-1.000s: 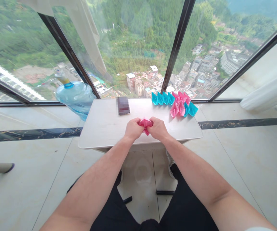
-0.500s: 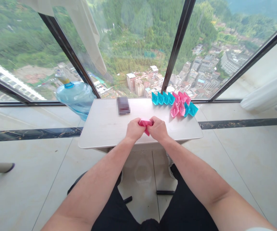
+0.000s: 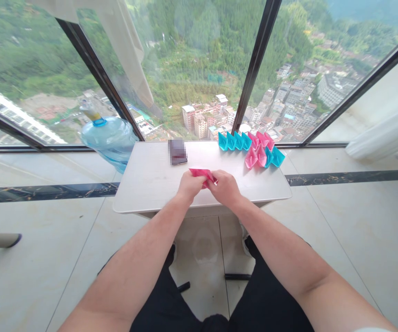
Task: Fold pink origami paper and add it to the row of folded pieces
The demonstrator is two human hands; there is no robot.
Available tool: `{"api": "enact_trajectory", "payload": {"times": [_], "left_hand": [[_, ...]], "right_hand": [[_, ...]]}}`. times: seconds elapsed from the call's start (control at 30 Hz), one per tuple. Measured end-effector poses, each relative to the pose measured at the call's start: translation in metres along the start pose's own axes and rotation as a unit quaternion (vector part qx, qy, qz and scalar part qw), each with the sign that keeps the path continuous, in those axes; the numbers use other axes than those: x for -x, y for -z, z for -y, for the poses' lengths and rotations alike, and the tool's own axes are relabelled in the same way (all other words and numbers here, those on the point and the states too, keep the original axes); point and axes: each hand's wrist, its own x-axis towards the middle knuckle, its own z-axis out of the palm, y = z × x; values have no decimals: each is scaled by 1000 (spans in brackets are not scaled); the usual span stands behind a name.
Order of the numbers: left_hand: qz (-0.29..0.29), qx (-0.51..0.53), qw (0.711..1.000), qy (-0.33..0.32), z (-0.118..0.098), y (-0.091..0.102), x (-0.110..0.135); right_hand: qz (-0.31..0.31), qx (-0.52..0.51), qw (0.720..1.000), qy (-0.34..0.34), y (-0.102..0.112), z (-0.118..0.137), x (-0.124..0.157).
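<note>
A folded pink paper piece (image 3: 201, 174) is held over the near middle of a small pale table (image 3: 143, 184). My left hand (image 3: 190, 186) pinches its left end and my right hand (image 3: 225, 188) pinches its right end, fingers closed on the paper. Most of the paper is hidden behind my fingers; only its flat top edge shows. Several finished folded paper pieces, blue (image 3: 233, 141) and pink (image 3: 258, 148), lie in rows at the table's far right.
A small dark box (image 3: 177, 151) lies at the table's far edge, left of the folded pieces. A large blue water bottle (image 3: 109, 139) stands on the floor left of the table. Tall windows rise just behind it.
The pink paper has been turned and flattened between my hands; its top edge now lies wider and higher. Both hands have shifted slightly left and away from me.
</note>
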Motion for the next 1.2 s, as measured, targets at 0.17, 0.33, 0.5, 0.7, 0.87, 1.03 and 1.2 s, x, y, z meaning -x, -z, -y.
{"api": "enact_trajectory", "payload": {"times": [0.17,0.33,0.5,0.7,0.87,1.03,1.2], "left_hand": [[-51,-58,993,-87,-8,9,-4],[-22,-77,991,-111,-6,10,-8],[-59,43,994,-80,-4,7,-9],[-66,154,985,-45,-9,9,-9],[-23,167,985,-20,-17,11,-3],[55,110,992,13,-27,20,2],[105,80,991,-5,-29,30,0]], "right_hand": [[15,35,999,-38,8,-8,-6],[-11,47,997,-52,13,-12,-8],[8,-134,980,-146,10,-15,-13],[53,-445,866,-223,19,-8,-20],[33,-500,825,-260,25,-8,-21],[30,-542,798,-261,26,-12,-20],[38,-576,780,-241,27,-14,-20]]}}
